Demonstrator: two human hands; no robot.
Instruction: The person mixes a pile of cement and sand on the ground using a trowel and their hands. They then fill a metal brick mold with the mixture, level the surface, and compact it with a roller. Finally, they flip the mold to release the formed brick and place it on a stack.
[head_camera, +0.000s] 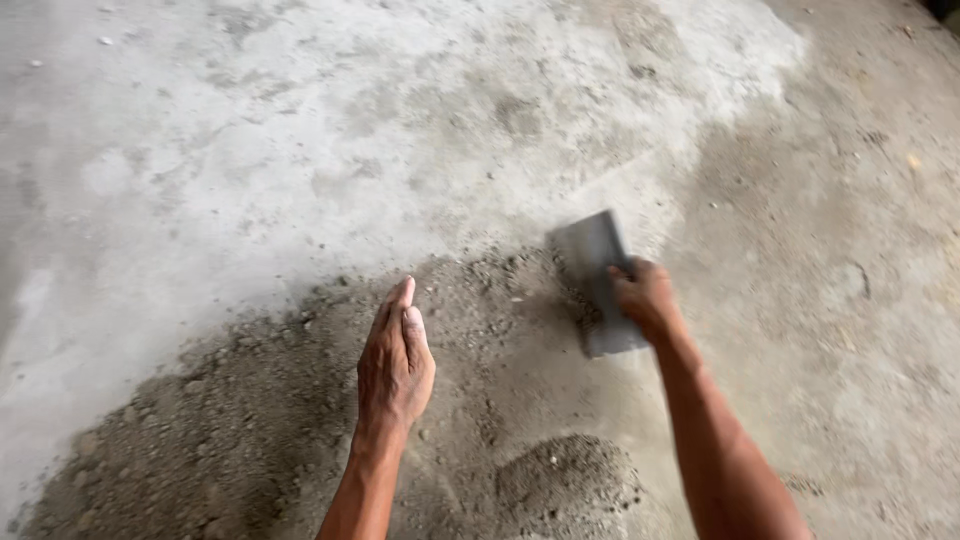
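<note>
Bare concrete floor (200, 150), dusty, with a grey sand heap (250, 400) spread across the lower half. Looks like you're partway: much of it is spread thin, with a small mound (565, 480) left near you. Your right hand (645, 298) is clamped on a flat grey trowel (595, 265) at the heap's far edge. Your left hand (395, 365) holds nothing, fingers straight and together, over the sand.

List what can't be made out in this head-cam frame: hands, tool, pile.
- Grey flat tool: motion-blurred; the right hand covers its grip, so its handle can't be told.
- Left hand: seen edge-on, palm hidden; looks empty, not certain.
- Sandy pile: cut off by the bottom edge.
- Both arms: cut off by the bottom edge.
</note>
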